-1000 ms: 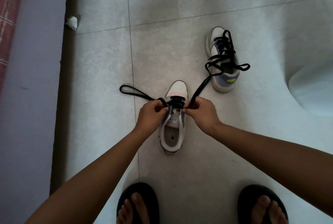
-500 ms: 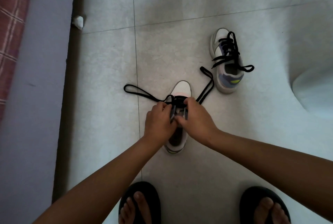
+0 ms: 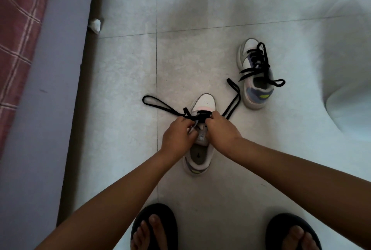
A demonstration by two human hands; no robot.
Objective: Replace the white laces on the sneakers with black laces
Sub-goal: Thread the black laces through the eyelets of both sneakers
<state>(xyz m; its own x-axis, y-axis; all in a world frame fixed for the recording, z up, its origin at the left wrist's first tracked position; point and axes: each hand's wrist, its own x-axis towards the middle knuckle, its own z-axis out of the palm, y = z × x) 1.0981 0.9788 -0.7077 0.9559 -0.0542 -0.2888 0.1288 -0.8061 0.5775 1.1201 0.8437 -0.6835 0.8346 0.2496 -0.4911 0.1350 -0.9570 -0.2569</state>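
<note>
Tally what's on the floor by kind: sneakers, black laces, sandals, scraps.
Sneakers: 2, near sneaker under both hands, far sneaker
Black laces: 2, loose lace, threaded lace
Black sandals: 2, and
White scrap: 1
Total: 7

Near sneaker (image 3: pixel 200 149) on floor (image 3: pixel 120 129); second sneaker (image 3: pixel 256 81) at two o'clock; lace ends (image 3: pixel 158 103) at ten and one.

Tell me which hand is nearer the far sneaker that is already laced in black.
Right. The right hand lies just below and left of the far sneaker; the left hand lies beyond it, further left.
</note>
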